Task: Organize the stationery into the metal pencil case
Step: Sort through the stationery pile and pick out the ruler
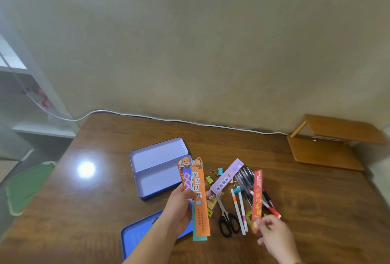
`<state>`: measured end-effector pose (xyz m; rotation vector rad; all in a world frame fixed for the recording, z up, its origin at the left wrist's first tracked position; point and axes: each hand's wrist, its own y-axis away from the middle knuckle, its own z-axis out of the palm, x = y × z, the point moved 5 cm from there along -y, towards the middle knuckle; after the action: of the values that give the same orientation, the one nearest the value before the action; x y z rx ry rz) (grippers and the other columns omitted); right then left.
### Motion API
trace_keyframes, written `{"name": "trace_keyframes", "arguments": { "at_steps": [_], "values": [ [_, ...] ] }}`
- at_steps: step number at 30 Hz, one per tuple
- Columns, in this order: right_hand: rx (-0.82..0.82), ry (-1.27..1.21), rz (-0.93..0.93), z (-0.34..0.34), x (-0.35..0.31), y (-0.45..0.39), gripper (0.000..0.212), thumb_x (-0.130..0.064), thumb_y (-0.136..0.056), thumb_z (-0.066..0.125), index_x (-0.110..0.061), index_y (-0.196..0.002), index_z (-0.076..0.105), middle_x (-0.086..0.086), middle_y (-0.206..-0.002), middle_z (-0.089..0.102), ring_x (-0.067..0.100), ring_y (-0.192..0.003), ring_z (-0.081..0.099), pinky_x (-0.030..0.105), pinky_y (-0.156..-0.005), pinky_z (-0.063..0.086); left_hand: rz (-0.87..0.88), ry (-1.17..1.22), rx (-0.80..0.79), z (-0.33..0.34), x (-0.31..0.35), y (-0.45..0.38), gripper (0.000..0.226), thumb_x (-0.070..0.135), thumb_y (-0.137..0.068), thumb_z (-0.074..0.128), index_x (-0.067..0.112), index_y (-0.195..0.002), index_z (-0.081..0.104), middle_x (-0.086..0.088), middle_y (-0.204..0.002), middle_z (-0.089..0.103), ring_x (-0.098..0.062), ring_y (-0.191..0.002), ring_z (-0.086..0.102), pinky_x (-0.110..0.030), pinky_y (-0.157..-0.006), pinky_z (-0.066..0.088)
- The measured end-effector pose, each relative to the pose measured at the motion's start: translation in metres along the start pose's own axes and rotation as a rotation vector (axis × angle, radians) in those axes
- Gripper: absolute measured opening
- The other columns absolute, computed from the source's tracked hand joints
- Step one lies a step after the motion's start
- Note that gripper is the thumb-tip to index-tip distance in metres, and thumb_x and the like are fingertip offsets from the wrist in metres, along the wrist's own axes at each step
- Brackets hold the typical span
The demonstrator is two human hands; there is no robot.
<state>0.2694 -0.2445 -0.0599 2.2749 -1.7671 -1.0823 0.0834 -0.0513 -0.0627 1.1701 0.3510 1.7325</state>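
Left hand (179, 204) up over the worktop (101, 200), fingers pinching a fanned stack of bookmarks (199, 198); the front orange one reads 全力以赴, and the smaller print below it is too fine to read. Right hand (272, 232) pinches the foot of a red bookmark (257, 198), its gold characters blurred. The metal pencil case (160, 168) lies open just beyond the left hand, lilac inside. A purple bookmark (226, 177), scissors (226, 219), pens (244, 179) and binder clips (215, 174) lie between the hands.
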Motion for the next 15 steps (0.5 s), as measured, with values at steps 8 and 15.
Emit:
{"name": "trace_keyframes", "arguments": {
  "at_steps": [8,15],
  "values": [
    [0.083,-0.123,-0.314,-0.038,-0.046,-0.004,0.013,-0.020,-0.096,0.047,-0.030,-0.096,0.055,0.001,-0.083,0.064,0.011,-0.055,0.066,0.023,-0.044,0.053,-0.094,0.044,-0.008,-0.002,-0.003,-0.006,0.028,0.018,-0.097,0.053,0.011,-0.125,0.051,-0.019,-0.106,0.073,-0.031,-0.089,0.073,-0.040,-0.072,0.056],
    [0.099,-0.133,-0.769,-0.052,-0.134,0.006,0.031,-0.010,-0.096,0.046,-0.029,-0.079,0.062,-0.011,-0.091,0.056,0.001,-0.084,0.058,0.012,-0.061,0.048,-0.220,0.011,-0.277,0.010,-0.001,-0.001,0.051,0.049,-0.095,0.051,0.011,-0.129,0.054,-0.019,-0.119,0.067,-0.031,-0.097,0.070,-0.046,-0.084,0.056]
  ]
}}
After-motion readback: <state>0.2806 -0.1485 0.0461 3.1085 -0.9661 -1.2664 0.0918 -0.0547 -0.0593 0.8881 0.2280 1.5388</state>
